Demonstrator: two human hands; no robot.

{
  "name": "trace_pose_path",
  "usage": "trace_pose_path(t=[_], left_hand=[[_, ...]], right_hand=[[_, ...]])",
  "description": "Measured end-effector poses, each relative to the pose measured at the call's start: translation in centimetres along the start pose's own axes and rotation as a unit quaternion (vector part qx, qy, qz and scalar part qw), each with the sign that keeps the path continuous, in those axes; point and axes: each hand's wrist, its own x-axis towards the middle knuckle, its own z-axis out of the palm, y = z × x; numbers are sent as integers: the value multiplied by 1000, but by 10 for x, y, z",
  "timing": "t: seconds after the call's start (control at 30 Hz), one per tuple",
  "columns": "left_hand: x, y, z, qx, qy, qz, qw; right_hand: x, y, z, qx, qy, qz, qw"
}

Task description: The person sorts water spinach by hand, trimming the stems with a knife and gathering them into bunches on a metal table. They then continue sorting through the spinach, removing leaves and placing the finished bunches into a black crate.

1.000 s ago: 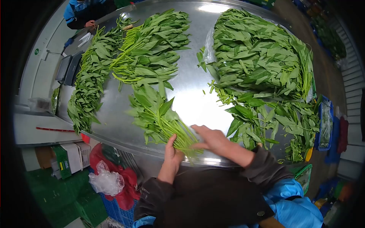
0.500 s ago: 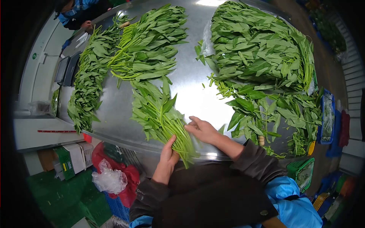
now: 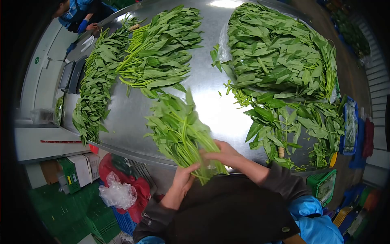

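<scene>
Stems (image 3: pixel 188 151) over near table (image 3: pixel 130 126) edge: left hand (image 3: pixel 180 183) curled round one side, right hand (image 3: pixel 228 156) closed on other, fingertips blurred. Likely gathering step; next move calls for light, even grip.

The person's left hand (image 3: pixel 185 179) is closed, its thumb pointing inward, the wrist rising from a dark sleeve (image 3: pixel 156 217). The right hand (image 3: pixel 222 153) is curled close beside it, fingers toward the left hand, slightly blurred, its bare forearm (image 3: pixel 254 170) slanting down into another dark cuff (image 3: pixel 280 179).
</scene>
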Motion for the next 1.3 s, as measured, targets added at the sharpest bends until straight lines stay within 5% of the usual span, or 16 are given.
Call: trace_pose_path(t=[0.17,0.33,0.43,0.47,0.57,0.6,0.67,0.77,0.97,1.03,1.1,1.17,1.23,1.3], left_hand=[[-1,2,9,29,-25,5,999],[-2,4,22,64,5,40,997],[-6,14,20,78,6,72,994],[-11,25,28,66,-15,74,995],[-8,34,23,57,-42,89,993],[2,31,14,82,-1,24,996],[19,31,-1,79,54,-136,986],[10,44,-14,49,33,-119,991],[-31,114,-34,-33,-85,123,988],[-26,111,-9,-100,22,151,983],[-7,91,3,-92,15,113,989],[20,58,11,-94,20,90,991],[52,19,7,-105,70,-58,990],[71,-9,9,-111,75,-58,989]], right_hand=[[-14,13,-7,171,25,51,984],[-4,39,-5,-25,81,-59,995],[-20,1,-9,-16,119,-21,992],[-27,-11,-11,106,83,-8,991],[-34,-16,-17,155,41,-22,987],[-29,-12,-18,154,42,-28,987],[-18,-1,-18,156,40,157,974],[-22,-10,-36,179,40,148,972],[-81,-88,-64,289,84,-174,938],[-82,-102,-56,278,51,-210,936],[-66,-104,-36,171,86,-181,965],[-34,-74,-15,134,127,-116,976],[6,-24,-9,-130,191,-41,972],[15,-4,-8,-192,124,64,971]])
